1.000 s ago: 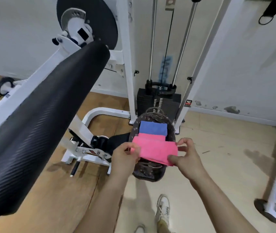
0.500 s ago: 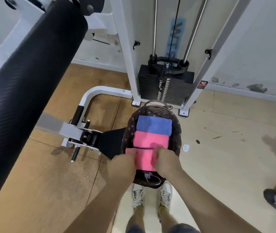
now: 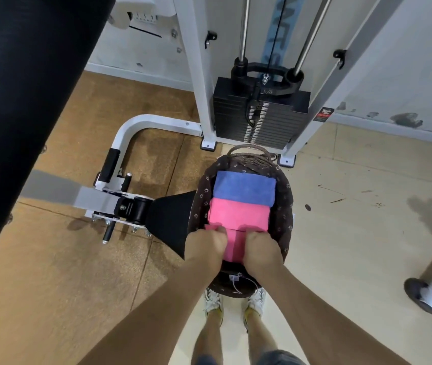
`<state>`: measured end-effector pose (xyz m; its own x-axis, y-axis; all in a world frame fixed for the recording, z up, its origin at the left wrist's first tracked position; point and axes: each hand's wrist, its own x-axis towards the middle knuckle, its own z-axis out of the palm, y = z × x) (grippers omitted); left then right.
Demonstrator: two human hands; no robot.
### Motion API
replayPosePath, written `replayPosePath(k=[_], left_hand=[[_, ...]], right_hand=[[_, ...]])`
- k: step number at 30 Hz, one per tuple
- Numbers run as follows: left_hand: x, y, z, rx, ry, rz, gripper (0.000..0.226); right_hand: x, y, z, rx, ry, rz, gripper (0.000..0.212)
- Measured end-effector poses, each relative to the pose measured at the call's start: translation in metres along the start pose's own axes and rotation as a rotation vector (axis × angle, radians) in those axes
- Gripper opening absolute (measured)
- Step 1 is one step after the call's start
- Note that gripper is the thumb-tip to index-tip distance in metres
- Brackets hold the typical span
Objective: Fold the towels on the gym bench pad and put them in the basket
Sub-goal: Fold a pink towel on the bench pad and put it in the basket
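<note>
My left hand [image 3: 205, 245] and right hand [image 3: 261, 248] are curled on the ends of the near pink towel [image 3: 232, 246], gripping it as it sits low in the near end of the basket [image 3: 287, 206]. It touches the middle pink towel [image 3: 238, 214], and the blue towel [image 3: 245, 188] lies beyond that. I judge it light, soft and floppy, so holding both ends should keep the fold. Its long axis runs left to right, across the basket's length.

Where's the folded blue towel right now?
Head view, centre-right: the folded blue towel lies at the far end of the dark wicker basket, against the middle folded pink towel, just short of the black weight stack.
</note>
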<state>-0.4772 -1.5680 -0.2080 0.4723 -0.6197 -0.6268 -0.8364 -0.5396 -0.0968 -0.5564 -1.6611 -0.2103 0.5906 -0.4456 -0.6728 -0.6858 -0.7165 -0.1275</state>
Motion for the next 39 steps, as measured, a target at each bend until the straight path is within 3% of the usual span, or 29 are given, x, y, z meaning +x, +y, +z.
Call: replayPosePath(k=[4, 7, 9, 11, 14, 16, 20, 25, 30, 32, 39], left_hand=[[0.005, -0.003, 0.009, 0.007, -0.002, 0.015, 0.064], [0.005, -0.007, 0.007, 0.026, 0.087, -0.010, 0.062], [0.004, -0.007, 0.005, 0.011, 0.151, 0.010, 0.064], [0.003, -0.008, 0.006, -0.008, 0.273, 0.067, 0.064], [0.009, -0.010, 0.021, -0.018, 0.392, 0.165, 0.063], [0.015, -0.010, 0.023, -0.045, 0.308, 0.184, 0.072], [0.030, -0.009, 0.013, -0.080, 0.129, 0.202, 0.067], [0.029, -0.016, 0.009, -0.069, 0.061, 0.263, 0.078], [0.033, -0.016, 0.018, -0.071, 0.021, 0.257, 0.078], [0.035, -0.013, 0.021, -0.090, 0.014, 0.242, 0.077], [0.024, -0.014, 0.016, -0.098, -0.069, 0.239, 0.074]], right_hand=[[-0.005, 0.002, 0.005, -0.087, 0.093, 0.036, 0.035], [-0.006, 0.007, 0.003, -0.094, 0.371, -0.036, 0.022], [0.004, 0.013, 0.003, -0.094, 0.448, -0.110, 0.047], [0.012, 0.014, 0.003, -0.113, 0.403, -0.158, 0.062], [0.021, 0.013, 0.004, -0.182, 0.260, -0.228, 0.063], [0.025, 0.014, 0.007, -0.213, 0.203, -0.243, 0.057], [0.027, 0.012, 0.010, -0.208, 0.244, -0.217, 0.039], [0.029, 0.007, 0.017, -0.260, 0.293, -0.236, 0.028], [0.014, 0.013, 0.014, -0.245, 0.114, -0.401, 0.052], [0.011, 0.017, 0.014, -0.228, 0.085, -0.489, 0.050], [0.012, 0.008, 0.012, -0.245, 0.071, -0.339, 0.038]])
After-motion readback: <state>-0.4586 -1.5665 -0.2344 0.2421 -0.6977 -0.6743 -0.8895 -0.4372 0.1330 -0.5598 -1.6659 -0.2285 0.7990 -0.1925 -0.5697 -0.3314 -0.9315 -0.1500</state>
